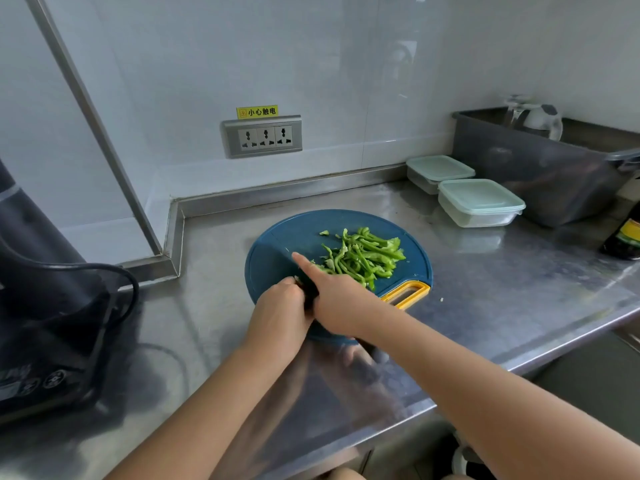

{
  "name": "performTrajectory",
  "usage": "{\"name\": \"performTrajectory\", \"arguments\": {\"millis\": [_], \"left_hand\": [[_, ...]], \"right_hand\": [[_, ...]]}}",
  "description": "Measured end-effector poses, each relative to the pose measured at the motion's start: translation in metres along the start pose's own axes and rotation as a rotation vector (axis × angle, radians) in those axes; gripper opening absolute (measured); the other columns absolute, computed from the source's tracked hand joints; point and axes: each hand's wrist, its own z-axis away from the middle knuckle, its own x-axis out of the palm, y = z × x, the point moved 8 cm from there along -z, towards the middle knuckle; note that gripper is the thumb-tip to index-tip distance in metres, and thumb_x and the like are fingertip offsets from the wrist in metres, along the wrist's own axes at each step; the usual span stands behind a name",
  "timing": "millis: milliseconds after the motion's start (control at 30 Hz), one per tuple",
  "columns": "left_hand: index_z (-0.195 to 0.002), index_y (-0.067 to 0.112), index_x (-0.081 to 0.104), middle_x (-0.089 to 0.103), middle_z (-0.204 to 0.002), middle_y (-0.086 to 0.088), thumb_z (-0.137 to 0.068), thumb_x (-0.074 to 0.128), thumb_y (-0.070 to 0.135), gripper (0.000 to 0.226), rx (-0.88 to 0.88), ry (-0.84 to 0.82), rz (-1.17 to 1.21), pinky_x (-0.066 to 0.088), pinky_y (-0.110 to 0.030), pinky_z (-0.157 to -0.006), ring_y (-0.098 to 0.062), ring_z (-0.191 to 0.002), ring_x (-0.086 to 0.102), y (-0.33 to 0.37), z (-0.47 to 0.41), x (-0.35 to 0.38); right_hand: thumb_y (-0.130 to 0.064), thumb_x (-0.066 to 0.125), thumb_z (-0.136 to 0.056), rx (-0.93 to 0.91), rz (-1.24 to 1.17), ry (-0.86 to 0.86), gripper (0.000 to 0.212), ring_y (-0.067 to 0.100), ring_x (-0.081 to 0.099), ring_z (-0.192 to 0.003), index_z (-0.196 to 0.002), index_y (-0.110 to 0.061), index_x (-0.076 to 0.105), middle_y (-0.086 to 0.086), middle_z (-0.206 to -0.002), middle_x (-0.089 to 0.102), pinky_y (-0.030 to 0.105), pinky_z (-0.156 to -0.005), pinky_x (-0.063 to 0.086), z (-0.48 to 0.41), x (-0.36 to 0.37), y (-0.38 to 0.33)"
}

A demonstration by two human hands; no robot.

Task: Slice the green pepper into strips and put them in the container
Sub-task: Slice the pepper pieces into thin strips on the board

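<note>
Where the hands meet: over the near-left rim of the cutting board (277, 251), midway along the tabletop (485, 271).
Right-hand grip (332, 306): curled round a dark knife (309, 289), forefinger stretched out toward the back edge.
Left-hand grip (280, 310): fingers curled, pressed against the knife; whether any pepper lies under them I cannot tell.
Pepper strips (360, 258): heaped on the board just beyond the right-hand grip, their long axis slanting toward the back-right corner.
Containers (481, 202): two, lids on, well apart from the board, near the back edge on the right.
Nearer hand: the right, for both strips and containers.
Open room: bare steel between board and containers; a grey tub (536, 168) stands just beside them and a bottle (623, 233) at the right edge.
Likely need: a lid off before any strips go in.
</note>
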Motion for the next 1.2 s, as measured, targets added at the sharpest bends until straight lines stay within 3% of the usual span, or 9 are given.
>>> {"name": "performTrajectory", "arguments": {"millis": [67,200,300,433,633,800,933,1100,1200], "left_hand": [[-0.107,0.013,0.069,0.062,-0.106,-0.005,-0.091,0.058,0.033,0.028,0.015,0.004,0.026,0.030,-0.023,-0.066,-0.022,-0.099,0.057,-0.001,-0.001,0.001],[-0.105,0.019,0.073,0.063,-0.103,0.000,-0.089,0.060,0.036,0.026,0.036,-0.018,0.086,0.036,-0.025,-0.073,-0.018,-0.097,0.058,-0.004,-0.004,0.001],[-0.092,0.016,0.076,0.066,-0.089,-0.001,-0.089,0.062,0.033,0.022,0.017,-0.021,0.173,0.040,-0.030,-0.072,-0.018,-0.088,0.059,-0.010,-0.006,-0.001],[-0.093,0.018,0.075,0.069,-0.092,0.002,-0.090,0.060,0.028,0.018,-0.002,0.028,0.155,0.042,-0.030,-0.077,-0.018,-0.090,0.061,-0.008,-0.005,-0.001],[-0.100,0.021,0.072,0.071,-0.092,-0.001,-0.093,0.053,0.034,0.024,-0.084,0.011,0.042,0.048,-0.032,-0.076,-0.021,-0.087,0.063,-0.008,-0.002,0.002],[-0.107,0.022,0.070,0.067,-0.111,-0.003,-0.098,0.046,0.029,0.027,-0.055,0.022,-0.016,0.039,-0.028,-0.086,-0.019,-0.125,0.048,-0.004,-0.001,0.002],[-0.100,0.018,0.070,0.066,-0.105,-0.007,-0.097,0.047,0.026,0.025,-0.071,-0.011,-0.045,0.038,-0.029,-0.078,-0.023,-0.111,0.055,-0.005,-0.001,0.002],[-0.103,0.015,0.068,0.060,-0.107,-0.005,-0.097,0.045,0.023,0.025,-0.096,-0.060,-0.071,0.037,-0.026,-0.076,-0.023,-0.102,0.057,-0.005,-0.001,0.007],[-0.115,0.013,0.062,0.055,-0.121,-0.002,-0.100,0.039,0.018,0.028,-0.057,-0.113,-0.113,0.029,-0.021,-0.089,-0.017,-0.121,0.045,-0.001,-0.001,0.019]], "right_hand": [[-0.002,0.034,-0.088,0.038,-0.129,-0.055,0.081,0.018,0.048,-0.050,-0.148,-0.049,0.005,0.007,-0.082,0.050,0.023,-0.039,0.045,-0.005,-0.011,0.010],[-0.006,0.037,-0.092,0.115,-0.480,-0.147,0.075,0.015,0.040,-0.042,-0.141,-0.059,0.017,0.005,-0.061,0.045,0.024,-0.041,0.041,0.001,-0.014,0.036],[-0.018,0.041,-0.099,0.087,-0.587,-0.144,0.062,0.015,0.039,-0.043,-0.138,-0.062,0.021,0.004,-0.057,0.044,0.027,-0.043,0.039,0.009,-0.016,0.040],[-0.035,0.033,-0.103,0.014,-0.522,-0.097,0.044,0.014,0.042,-0.042,-0.137,-0.061,0.025,0.004,-0.057,0.047,0.025,-0.044,0.043,0.022,-0.023,0.034],[-0.035,0.031,-0.103,-0.007,-0.505,-0.120,0.043,0.016,0.042,-0.044,-0.134,-0.064,0.028,0.006,-0.058,0.047,0.026,-0.042,0.044,0.033,-0.018,0.027],[-0.036,0.030,-0.103,-0.021,-0.436,-0.132,0.043,0.015,0.045,-0.044,-0.131,-0.069,0.024,0.005,-0.057,0.048,0.025,-0.044,0.044,0.037,-0.015,0.031],[-0.035,0.029,-0.104,-0.050,-0.411,-0.100,0.044,0.007,0.042,-0.038,-0.134,-0.066,0.023,0.005,-0.058,0.047,0.021,-0.041,0.040,0.041,-0.017,0.030],[-0.031,0.029,-0.104,-0.093,-0.343,-0.053,0.045,0.002,0.042,-0.034,-0.142,-0.055,0.023,-0.015,-0.041,0.048,0.012,-0.039,0.035,0.043,-0.019,0.025],[-0.029,0.028,-0.105,-0.108,-0.303,-0.061,0.046,0.002,0.041,-0.035,-0.143,-0.053,0.021,-0.029,-0.040,0.048,0.011,-0.040,0.034,0.044,-0.016,0.022]]}}
